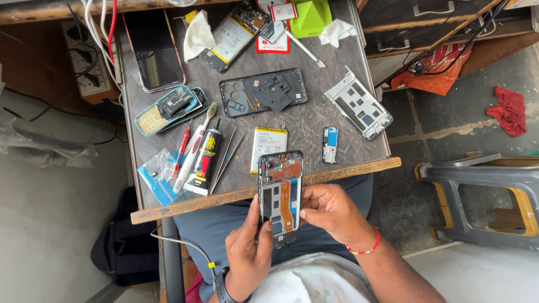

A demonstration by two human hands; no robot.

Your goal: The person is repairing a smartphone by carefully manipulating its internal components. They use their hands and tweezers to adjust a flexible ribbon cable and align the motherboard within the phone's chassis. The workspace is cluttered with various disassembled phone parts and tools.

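the opened phone frame [280, 196] is standing upright over the person's lap, just at the desk [314, 120] edge. the left hand [250, 249] is gripping its lower left side from below, thumb on its face, while the right hand [331, 210] is pinching its right edge, fingers curled.

Opened phone [281, 193] — back off, upright above lap.

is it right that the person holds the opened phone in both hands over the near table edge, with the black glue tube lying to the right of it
Not quite. The head view shows the black glue tube lying to the left of the opened phone. The rest holds: left hand and right hand both hold it over the near table edge.
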